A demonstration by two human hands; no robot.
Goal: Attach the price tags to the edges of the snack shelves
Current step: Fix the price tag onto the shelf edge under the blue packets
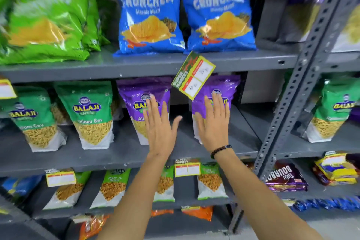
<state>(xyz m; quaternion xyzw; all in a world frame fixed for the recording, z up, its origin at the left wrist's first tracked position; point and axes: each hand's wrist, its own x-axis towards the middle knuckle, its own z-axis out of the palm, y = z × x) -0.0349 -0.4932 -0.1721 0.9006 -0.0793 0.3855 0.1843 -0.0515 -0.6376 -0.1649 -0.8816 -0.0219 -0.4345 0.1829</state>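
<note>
Both our hands are flat and empty, left hand (159, 122) and right hand (214, 122), neither grip holding anything. Just above the right fingertips the yellow-and-green paper price tag (193, 75) sits crooked across the grey metal shelf edge (78, 71). Probably we straighten it next; purple snack pouches (140, 91) crowd behind.

tag (193, 75) above hands — tilted

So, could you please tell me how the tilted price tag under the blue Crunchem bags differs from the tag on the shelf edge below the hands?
The upper price tag hangs askew with handwritten figures; the lower price tag sits level, its boxes apparently blank. Both are yellow-bordered "Super Market" tags.
</note>
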